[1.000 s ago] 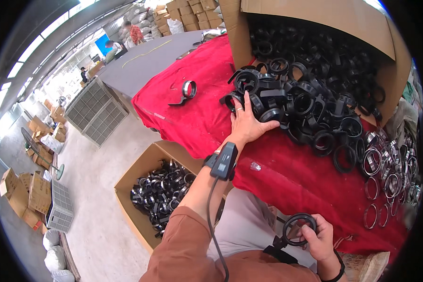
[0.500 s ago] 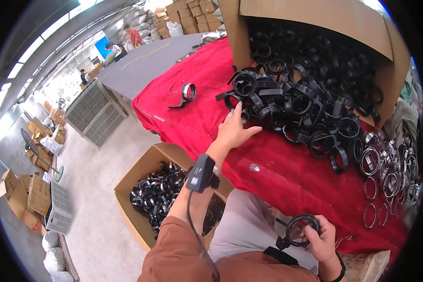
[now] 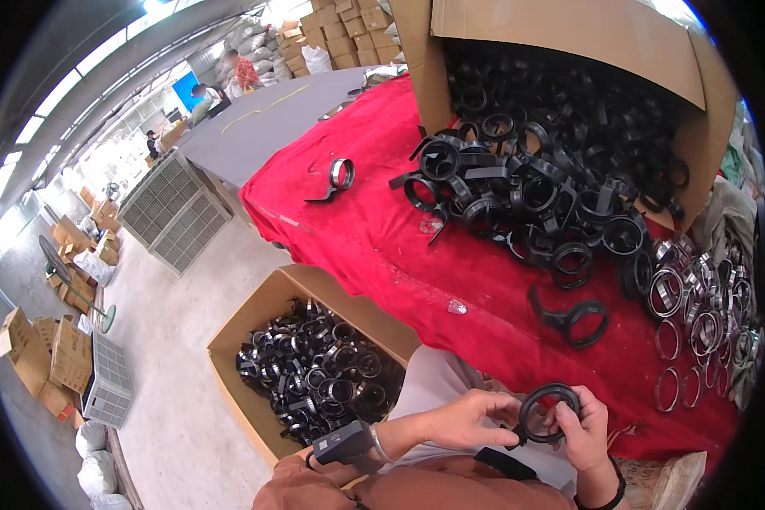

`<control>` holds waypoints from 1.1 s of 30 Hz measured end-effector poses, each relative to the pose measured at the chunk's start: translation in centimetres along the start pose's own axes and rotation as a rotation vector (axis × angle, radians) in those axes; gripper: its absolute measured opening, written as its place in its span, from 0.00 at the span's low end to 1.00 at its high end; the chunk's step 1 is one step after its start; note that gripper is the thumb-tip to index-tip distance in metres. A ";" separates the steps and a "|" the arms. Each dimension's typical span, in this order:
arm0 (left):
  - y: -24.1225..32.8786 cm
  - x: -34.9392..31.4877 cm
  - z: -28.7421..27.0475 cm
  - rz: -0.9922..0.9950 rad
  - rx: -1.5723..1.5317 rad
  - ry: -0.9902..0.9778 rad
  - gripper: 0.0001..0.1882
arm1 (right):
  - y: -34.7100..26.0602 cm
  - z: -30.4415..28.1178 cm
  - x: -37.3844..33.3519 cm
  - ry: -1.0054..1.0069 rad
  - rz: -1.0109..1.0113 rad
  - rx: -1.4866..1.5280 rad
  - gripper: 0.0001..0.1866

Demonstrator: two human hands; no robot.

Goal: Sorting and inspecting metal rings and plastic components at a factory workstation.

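Low over my lap, my right hand (image 3: 585,429) grips a black plastic ring (image 3: 529,414) with a short tab, thumb on its near side. My left hand (image 3: 472,419) meets the ring's left side, thumb and fingers around the tab, which they mostly hide. Just beyond, a single black ring with a handle (image 3: 585,325) lies on the red cloth (image 3: 484,340). A heap of similar black rings (image 3: 540,191) spills from a tipped cardboard box (image 3: 569,21). Shiny metal rings (image 3: 670,291) are piled at the right.
An open carton (image 3: 251,310) on the floor at my left holds several black rings with metal bands. One banded ring (image 3: 342,174) lies apart on the cloth. Farther off stand a grey table (image 3: 272,119), a slatted cooler unit (image 3: 174,212) and people in the background.
My left hand has come back from the heap to the ring in my right hand. A single handled ring now lies nearer on the cloth. My right hand has barely moved.
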State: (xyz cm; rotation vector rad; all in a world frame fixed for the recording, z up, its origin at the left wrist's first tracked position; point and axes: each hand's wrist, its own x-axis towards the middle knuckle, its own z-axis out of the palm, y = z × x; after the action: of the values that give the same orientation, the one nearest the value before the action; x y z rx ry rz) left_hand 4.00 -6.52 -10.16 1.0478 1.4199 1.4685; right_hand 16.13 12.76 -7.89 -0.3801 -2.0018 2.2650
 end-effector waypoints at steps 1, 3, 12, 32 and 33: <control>-0.1 0.1 0.1 -0.016 0.031 -0.055 0.24 | 0.1 0.0 0.0 0.002 -0.003 -0.001 0.12; -0.1 0.3 0.2 -0.017 -0.046 -0.056 0.23 | 0.3 0.1 0.0 0.009 0.026 0.006 0.12; -2.1 0.5 0.9 -0.192 -0.234 -0.114 0.18 | 0.5 0.1 0.5 -0.056 -0.025 -0.041 0.14; -1.4 0.3 -1.6 -0.011 -0.402 0.193 0.11 | -1.6 -1.3 9.9 0.106 0.042 0.489 0.18; -1.4 0.3 -1.5 -0.017 -0.412 0.166 0.11 | -1.6 -1.1 9.9 0.094 0.018 0.551 0.18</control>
State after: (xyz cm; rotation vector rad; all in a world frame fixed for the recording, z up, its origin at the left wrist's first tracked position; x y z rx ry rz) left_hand 2.46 -6.65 -11.60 0.6687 1.1610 1.7725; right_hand 6.67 16.34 -7.65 -0.4336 -1.2559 2.6167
